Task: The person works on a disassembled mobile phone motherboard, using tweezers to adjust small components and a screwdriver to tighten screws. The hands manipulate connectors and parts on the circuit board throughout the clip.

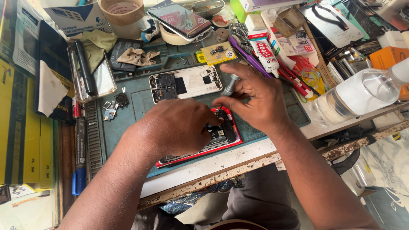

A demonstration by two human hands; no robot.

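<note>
Smartphone [181,19], top centre, screen lit red and grey, lying on a tape roll. White glue tube [265,54] with red label to its right. Orange box [387,56] far right. Yellow-black cartons [21,127] along the left edge.

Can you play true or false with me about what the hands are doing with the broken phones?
1. The right hand holds a screwdriver. True.
2. The left hand rests on the red phone. True.
3. The white phone is in the left hand. False: it lies on the mat, untouched.
4. The red phone is closed up. False: its insides show.
5. A clear bottle lies at the right. True.
</note>
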